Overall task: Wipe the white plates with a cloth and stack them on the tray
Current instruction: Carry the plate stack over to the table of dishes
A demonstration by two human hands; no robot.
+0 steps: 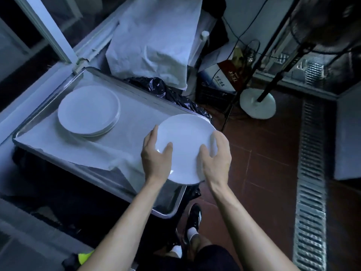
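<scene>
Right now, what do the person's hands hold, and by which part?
One white plate, gripped at its near rim: left hand on the left edge, right hand on the right.

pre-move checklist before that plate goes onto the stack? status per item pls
1. Left hand grips the round white plate: ok.
2. Right hand grips its other edge: ok.
3. Stack of white plates on the cloth-lined metal tray sits even: ok.
4. Path from plate to stack is free: ok.
5. Plate wiped dry: cannot tell.
6. Wiping cloth in hand: not ok, neither hand holds one.
</scene>
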